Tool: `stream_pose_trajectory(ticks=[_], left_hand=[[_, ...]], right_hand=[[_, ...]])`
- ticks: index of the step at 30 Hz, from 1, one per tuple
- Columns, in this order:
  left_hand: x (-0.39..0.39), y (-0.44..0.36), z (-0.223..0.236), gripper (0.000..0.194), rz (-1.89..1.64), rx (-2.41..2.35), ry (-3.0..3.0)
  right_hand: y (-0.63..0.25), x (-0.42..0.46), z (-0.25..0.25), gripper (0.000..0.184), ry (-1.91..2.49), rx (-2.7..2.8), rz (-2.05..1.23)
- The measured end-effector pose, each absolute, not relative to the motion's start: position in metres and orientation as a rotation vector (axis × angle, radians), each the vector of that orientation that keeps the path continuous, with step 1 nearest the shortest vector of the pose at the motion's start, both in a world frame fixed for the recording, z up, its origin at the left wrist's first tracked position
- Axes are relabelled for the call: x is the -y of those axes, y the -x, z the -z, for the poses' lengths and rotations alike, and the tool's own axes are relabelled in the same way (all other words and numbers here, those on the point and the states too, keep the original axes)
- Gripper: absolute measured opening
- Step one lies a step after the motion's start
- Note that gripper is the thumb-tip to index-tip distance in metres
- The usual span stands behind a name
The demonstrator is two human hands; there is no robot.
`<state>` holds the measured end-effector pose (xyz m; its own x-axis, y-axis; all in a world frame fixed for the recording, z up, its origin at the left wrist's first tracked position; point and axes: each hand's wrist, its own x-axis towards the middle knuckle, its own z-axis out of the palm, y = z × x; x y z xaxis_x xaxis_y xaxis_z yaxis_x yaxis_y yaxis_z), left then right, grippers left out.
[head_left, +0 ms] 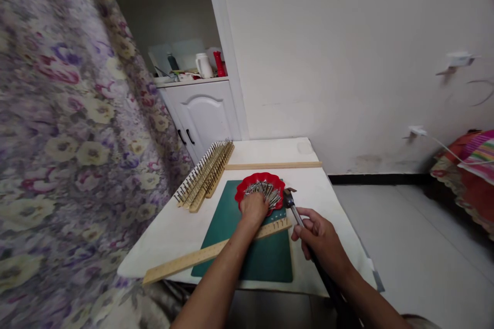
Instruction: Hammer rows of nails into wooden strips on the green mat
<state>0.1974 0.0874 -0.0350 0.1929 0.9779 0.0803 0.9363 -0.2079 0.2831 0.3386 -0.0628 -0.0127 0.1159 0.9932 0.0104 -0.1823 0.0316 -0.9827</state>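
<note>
My left hand (254,207) reaches into a red scalloped bowl (244,185) heaped with nails (273,196). Its fingertips are hidden among the nails, so what they hold cannot be seen. My right hand (319,234) is closed round the shaft of a hammer (296,213), whose head sits just right of the bowl. Under my left forearm a long wooden strip (193,258) lies slantwise, with several nails standing upright at its right end. It rests across a green cutting mat (270,262), which also lies partly under the bowl.
Wooden strips studded with upright nails (204,177) lie at the table's left. A bare wooden strip (274,165) crosses the back of the white table (170,239). A floral curtain (77,139) hangs at the left; a white cabinet (208,113) stands behind.
</note>
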Motion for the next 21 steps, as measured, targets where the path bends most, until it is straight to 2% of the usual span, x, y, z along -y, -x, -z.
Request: stream_pose_trajectory(ticks=[9, 15, 18, 21], left_hand=[[-0.094, -0.201, 0.044, 0.014, -0.459, -1.795, -2.274], [-0.083, -0.188, 0.035, 0.016, -0.757, -1.532, -2.302], [-0.071, -0.176, 0.037, 0.017, -1.025, -1.339, -2.124], [-0.053, -0.164, 0.045, 0.018, -1.126, -1.239, -1.86]], right_hand=[[-0.341, 0.062, 0.014, 0.038, 1.067, 0.982, -1.212], [-0.341, 0.062, 0.016, 0.038, 1.069, 0.987, -1.206], [-0.34, 0.062, 0.017, 0.037, 1.073, 0.991, -1.202], [-0.34, 0.062, 0.017, 0.037, 1.076, 0.997, -1.192]])
